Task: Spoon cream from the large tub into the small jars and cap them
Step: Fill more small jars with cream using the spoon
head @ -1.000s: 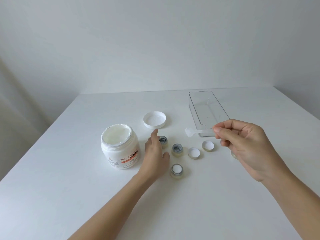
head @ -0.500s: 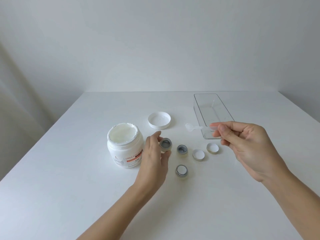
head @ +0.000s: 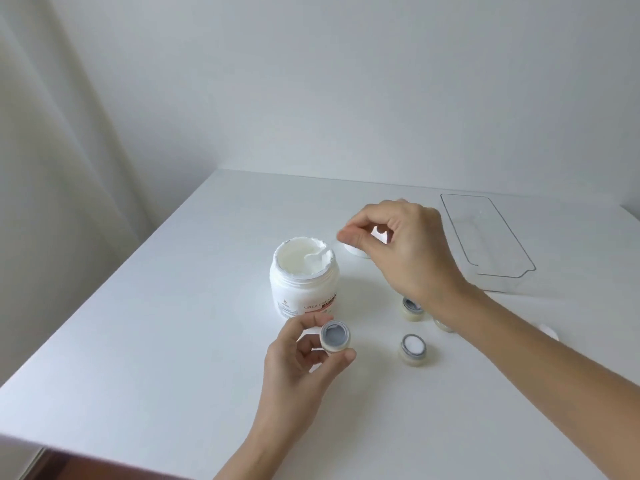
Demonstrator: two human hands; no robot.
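White wall, white table [head: 173, 341]; I have only the head view. My left hand [head: 298, 365] pinches an empty jar [head: 335, 337] at its sides, at 6 o'clock of the tub [head: 304, 275]. My right hand [head: 405, 251] pinches the spatula [head: 313, 257] handle, its blade dipped in the tub's cream. I judge the jar light, slick and rigid, so a grip round its wall suits; the cream looks soft and clingy. A filled jar [head: 412, 348] and another jar [head: 412, 308] sit at 4 o'clock, the tray [head: 485, 237] at 2. Open room lies at 9 o'clock; the near edge is close to my left forearm.
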